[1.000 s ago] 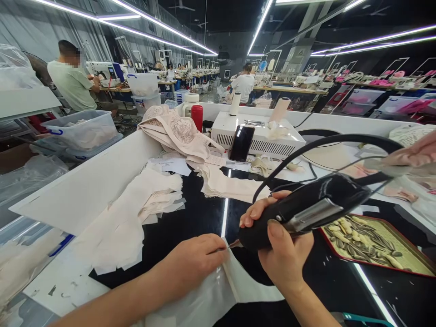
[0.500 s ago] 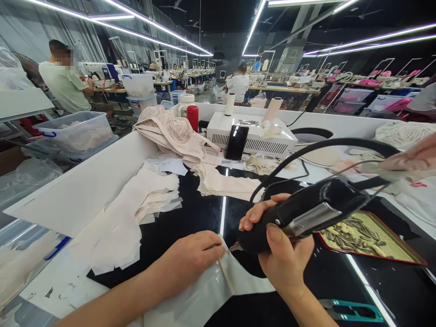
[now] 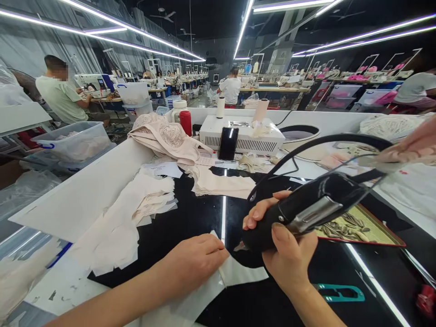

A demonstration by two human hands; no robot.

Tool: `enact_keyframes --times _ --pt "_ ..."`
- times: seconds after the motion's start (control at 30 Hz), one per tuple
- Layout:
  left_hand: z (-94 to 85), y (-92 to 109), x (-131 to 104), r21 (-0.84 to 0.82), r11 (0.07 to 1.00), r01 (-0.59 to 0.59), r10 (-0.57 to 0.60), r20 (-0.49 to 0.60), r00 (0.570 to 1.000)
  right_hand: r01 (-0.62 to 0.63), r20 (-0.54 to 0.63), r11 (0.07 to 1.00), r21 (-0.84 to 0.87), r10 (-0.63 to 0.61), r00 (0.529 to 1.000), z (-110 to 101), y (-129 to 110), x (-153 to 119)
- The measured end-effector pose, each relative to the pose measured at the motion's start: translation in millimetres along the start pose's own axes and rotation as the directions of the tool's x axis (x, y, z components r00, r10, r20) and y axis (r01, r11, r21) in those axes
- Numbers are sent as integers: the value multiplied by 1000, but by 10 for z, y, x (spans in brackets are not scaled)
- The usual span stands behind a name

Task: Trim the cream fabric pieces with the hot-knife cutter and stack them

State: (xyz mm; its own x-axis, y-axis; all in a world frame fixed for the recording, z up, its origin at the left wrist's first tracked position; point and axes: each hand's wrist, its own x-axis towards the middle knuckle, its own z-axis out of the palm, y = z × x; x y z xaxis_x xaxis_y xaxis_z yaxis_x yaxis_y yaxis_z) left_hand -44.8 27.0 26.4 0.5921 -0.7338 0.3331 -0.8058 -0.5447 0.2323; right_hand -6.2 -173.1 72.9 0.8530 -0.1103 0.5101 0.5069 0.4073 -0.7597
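My left hand (image 3: 192,268) pinches the pale cloth (image 3: 243,273), which runs back toward me beneath it; my right hand (image 3: 289,259), farther from it, closes its fingers around the black tool (image 3: 332,188).

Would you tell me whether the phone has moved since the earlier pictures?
No, the phone has not visibly moved: it stands at the front of the white box, left of its middle, as before.

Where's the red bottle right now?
In the head view, the red bottle stands left of centre at the back of the table, between the lace-patterned garments and the white vented box.
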Motion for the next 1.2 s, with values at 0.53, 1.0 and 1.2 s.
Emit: enact_keyframes --times 0.53,1.0,1.2 --pt "154 15 -134 -11 999 52 -53 -48 997 -37 53 997 62 33 998 93 94 -72" --pt "163 47 -134 40 999 11 -6 -136 991 -34 56 998 46 32 998 56 109 -101" --pt "130 34 -151 70 998 -5 12 -101 995 18 33 1000 2 -18 999 -95 -91 -72"
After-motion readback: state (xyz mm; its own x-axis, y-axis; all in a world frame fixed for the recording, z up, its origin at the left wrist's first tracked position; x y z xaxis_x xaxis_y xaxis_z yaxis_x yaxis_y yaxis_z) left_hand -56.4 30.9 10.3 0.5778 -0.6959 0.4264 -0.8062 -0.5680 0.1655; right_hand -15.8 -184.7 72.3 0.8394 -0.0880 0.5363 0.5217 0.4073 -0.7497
